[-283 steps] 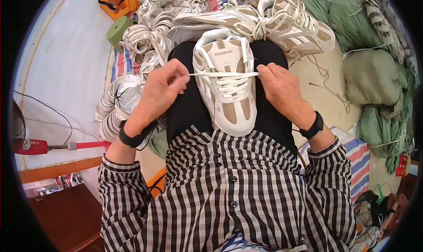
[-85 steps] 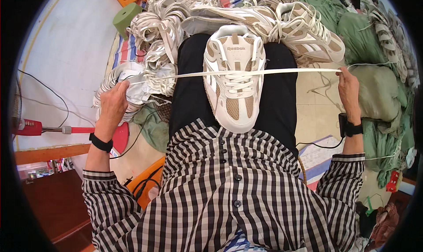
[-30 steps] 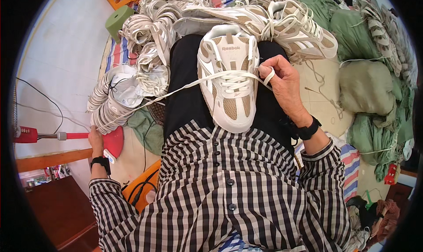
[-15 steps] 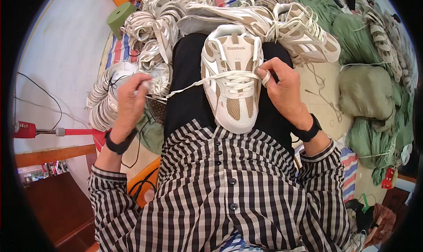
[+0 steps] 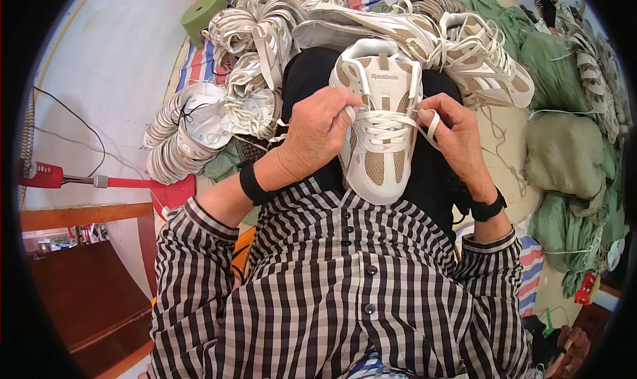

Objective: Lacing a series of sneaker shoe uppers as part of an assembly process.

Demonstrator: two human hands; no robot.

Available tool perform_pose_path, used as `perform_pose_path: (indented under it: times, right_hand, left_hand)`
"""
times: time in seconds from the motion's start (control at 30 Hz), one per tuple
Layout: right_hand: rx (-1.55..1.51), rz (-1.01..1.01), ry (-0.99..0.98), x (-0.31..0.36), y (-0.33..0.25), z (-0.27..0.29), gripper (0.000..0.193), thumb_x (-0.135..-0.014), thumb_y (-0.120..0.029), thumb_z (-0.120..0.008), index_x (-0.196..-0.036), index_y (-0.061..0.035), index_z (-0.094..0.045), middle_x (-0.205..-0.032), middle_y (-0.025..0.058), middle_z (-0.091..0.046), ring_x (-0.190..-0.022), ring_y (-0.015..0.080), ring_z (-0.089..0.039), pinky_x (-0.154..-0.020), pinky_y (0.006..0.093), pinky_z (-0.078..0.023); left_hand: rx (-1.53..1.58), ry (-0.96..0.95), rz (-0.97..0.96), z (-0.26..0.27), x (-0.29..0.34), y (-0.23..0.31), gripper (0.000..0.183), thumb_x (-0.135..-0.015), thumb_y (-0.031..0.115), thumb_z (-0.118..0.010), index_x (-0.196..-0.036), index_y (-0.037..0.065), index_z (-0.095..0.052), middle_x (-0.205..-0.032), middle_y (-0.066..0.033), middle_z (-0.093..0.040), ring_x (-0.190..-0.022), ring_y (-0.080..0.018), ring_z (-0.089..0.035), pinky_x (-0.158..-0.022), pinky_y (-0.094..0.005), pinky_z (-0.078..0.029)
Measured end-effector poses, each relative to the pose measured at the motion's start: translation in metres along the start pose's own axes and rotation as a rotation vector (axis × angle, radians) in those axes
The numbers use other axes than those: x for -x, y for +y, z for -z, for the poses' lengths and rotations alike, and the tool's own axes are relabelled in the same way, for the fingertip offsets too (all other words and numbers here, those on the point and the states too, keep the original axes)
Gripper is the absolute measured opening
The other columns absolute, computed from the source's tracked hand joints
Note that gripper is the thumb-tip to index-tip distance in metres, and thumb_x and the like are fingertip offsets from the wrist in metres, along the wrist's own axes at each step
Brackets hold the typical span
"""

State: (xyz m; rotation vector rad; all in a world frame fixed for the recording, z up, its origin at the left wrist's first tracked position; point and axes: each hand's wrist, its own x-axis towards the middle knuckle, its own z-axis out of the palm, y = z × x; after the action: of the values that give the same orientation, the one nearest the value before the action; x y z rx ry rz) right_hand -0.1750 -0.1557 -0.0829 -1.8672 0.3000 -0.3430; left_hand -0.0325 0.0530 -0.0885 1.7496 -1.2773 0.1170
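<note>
Both hands are at the shoe, one at each side of it, and each one pinches the white lace point(image 5: 388, 122). Left hand point(image 5: 313, 128) has its thumb and first finger pressed together on the lace at the left edge of the shoe point(image 5: 386, 150), with the back of the hand turned to the camera. Right hand point(image 5: 456, 133) holds the lace between thumb and bent fingers, just beside the right edge, and a small loop of it stands out near the thumb. A pale strip is visible also to the left of the left hand; I cannot tell whether it belongs to the same lace.

The shoe, white and beige, rests on the lap, on black trousers point(image 5: 310, 70). Its toe points to the person, and its heel opening lies away. The lace crosses the front in several rows, below the tongue. Each wrist has a black band, and the person wears a checked shirt point(image 5: 318, 273).

Beyond the knees are other shoes: one with a tied lace point(image 5: 490, 70) at the right, and one on its side point(image 5: 398, 29) next to it. To the left lies a stack of shoe parts point(image 5: 174, 140), and farther up stands a green stool point(image 5: 202, 17). At the right are green sacks point(image 5: 564, 155). A red tool point(image 5: 46, 175) is at the far left, above a brown cabinet point(image 5: 86, 289).
</note>
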Motion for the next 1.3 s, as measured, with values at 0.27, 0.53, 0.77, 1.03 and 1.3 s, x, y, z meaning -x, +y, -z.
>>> perform_pose_path:
  times: [0.27,0.53,0.77,1.03,1.3]
  right_hand:
    - [-0.022,0.057,0.009,-0.002,0.002,0.0,0.01,-0.092,-0.01,-0.062,-0.088,-0.0002,-0.061,-0.071,-0.0046,-0.056,-0.067,0.0031,-0.046,-0.059,0.0207,-0.039]
    - [0.187,0.222,0.05,-0.002,-0.002,-0.003,0.004,-0.088,-0.003,-0.06,-0.088,0.0002,-0.06,-0.07,0.0067,-0.058,-0.063,0.0122,-0.052,-0.059,0.0268,-0.043]
    - [0.466,0.406,0.062,-0.004,-0.007,-0.001,0.003,-0.088,0.0,-0.06,-0.09,0.0012,-0.058,-0.074,0.01,-0.061,-0.066,0.0184,-0.058,-0.064,0.0286,-0.047]
    - [0.368,0.354,0.079,-0.009,-0.011,0.035,0.015,-0.084,0.003,-0.059,-0.099,-0.0004,-0.06,-0.087,0.0148,-0.063,-0.077,0.0293,-0.062,-0.07,0.0327,-0.05]
    - [0.885,0.808,-0.293,-0.047,-0.06,0.026,0.023,-0.073,-0.006,-0.07,-0.094,-0.0059,-0.061,-0.101,0.007,-0.058,-0.105,0.0256,-0.054,-0.087,0.0391,-0.042]
  left_hand:
    - [0.045,-0.111,0.104,0.005,-0.003,0.006,0.012,-0.087,-0.001,-0.059,-0.098,0.001,-0.06,-0.085,-0.0113,-0.064,-0.075,-0.0217,-0.064,-0.067,-0.0294,-0.049]
    - [-0.063,-0.257,-0.004,0.014,-0.026,0.018,0.018,-0.081,-0.004,-0.056,-0.098,0.003,-0.054,-0.077,-0.0143,-0.062,-0.069,-0.0315,-0.062,-0.062,-0.0358,-0.048]
    - [-0.122,-0.383,0.095,0.012,-0.037,0.018,0.022,-0.082,-0.002,-0.054,-0.102,0.006,-0.054,-0.074,-0.0151,-0.058,-0.07,-0.0343,-0.058,-0.063,-0.0392,-0.046]
    - [-0.177,-0.315,-0.064,0.039,-0.034,0.008,0.027,-0.084,0.0,-0.061,-0.111,0.007,-0.061,-0.096,-0.0131,-0.062,-0.084,-0.0292,-0.059,-0.071,-0.035,-0.048]
    - [-0.392,-0.686,-0.487,0.042,-0.1,0.023,0.03,-0.071,0.013,-0.074,-0.095,0.004,-0.06,-0.101,-0.0119,-0.057,-0.103,-0.0293,-0.054,-0.093,-0.0388,-0.04]
